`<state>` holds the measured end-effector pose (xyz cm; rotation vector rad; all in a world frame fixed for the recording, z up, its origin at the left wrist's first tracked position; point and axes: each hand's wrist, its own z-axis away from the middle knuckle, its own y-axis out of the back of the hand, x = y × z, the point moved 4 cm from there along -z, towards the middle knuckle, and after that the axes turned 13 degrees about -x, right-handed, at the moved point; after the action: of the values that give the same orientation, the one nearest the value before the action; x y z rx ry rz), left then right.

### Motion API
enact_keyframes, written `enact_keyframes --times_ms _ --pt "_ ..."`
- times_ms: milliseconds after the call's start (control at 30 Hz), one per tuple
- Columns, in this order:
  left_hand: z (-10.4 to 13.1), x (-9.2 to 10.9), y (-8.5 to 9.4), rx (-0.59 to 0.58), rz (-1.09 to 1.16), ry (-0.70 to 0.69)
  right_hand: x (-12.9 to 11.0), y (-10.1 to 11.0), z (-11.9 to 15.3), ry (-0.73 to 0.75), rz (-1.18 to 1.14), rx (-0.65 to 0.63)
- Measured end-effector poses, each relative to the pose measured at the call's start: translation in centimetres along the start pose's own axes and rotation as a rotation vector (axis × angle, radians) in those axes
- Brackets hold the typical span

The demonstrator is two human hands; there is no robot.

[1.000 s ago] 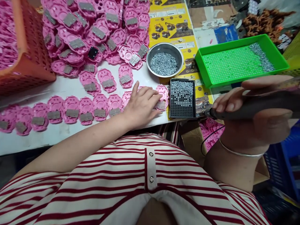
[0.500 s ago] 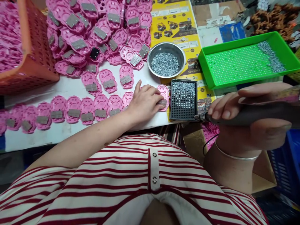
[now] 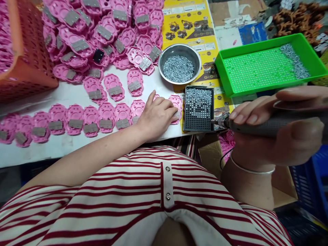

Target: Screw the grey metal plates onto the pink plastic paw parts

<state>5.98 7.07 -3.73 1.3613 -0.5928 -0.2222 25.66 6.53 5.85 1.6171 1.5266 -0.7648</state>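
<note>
My left hand (image 3: 157,118) lies over the right end of a row of pink plastic casings. Its fingers are bent onto the last pink casing (image 3: 176,99), partly covering it and its metal plate. More casings (image 3: 106,116), each with a flat grey plate, run off to the left. My right hand (image 3: 278,148) is wrapped around a dark electric screwdriver (image 3: 263,125), held level and pointing left. Its bit is at the right edge of a black perforated tray (image 3: 198,124) with small screws at its far end; whether it touches the tray, I cannot tell.
A steel bowl of screws (image 3: 179,68) stands behind the black tray. To its right is a green tray (image 3: 261,71) with screws at one end. A heap of pink casings (image 3: 105,32) fills the back left, beside an orange basket (image 3: 33,61). Blue crates (image 3: 307,184) stand lower right.
The view has shifted slightly, so most table items appear a little further left. My left hand stays on the end casing. The screwdriver bit remains beside the black tray's right edge.
</note>
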Motion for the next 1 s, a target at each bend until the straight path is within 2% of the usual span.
enact_keyframes --times_ms 100,267,400,567,633,800,900,1000 --pt "0.8 0.1 -0.1 0.037 -0.024 0.012 0.1 -0.5 0.2 0.038 0.069 0.040" --pt "1.5 0.1 0.1 0.100 -0.043 0.047 1.2 -1.1 0.9 0.061 -0.009 0.016" --pt "1.7 0.0 0.2 0.114 -0.073 0.064 2.0 -1.2 1.7 0.052 0.213 -0.039" --pt "1.6 0.0 -0.1 0.109 -0.066 0.044 2.3 -1.5 2.1 0.054 0.298 0.012" --pt "1.6 0.0 -0.3 0.107 -0.063 0.009 2.2 -1.9 1.7 0.124 0.234 0.038" --pt "1.8 0.2 -0.8 0.146 -0.056 -0.057 3.0 -2.8 0.5 0.373 -0.176 0.049" --pt "1.9 0.3 -0.9 0.159 -0.040 -0.060 3.5 -2.9 0.4 0.425 -0.217 0.038" --pt "1.9 0.4 -0.8 0.156 -0.037 -0.058 4.0 -2.9 0.7 0.389 -0.219 0.034"
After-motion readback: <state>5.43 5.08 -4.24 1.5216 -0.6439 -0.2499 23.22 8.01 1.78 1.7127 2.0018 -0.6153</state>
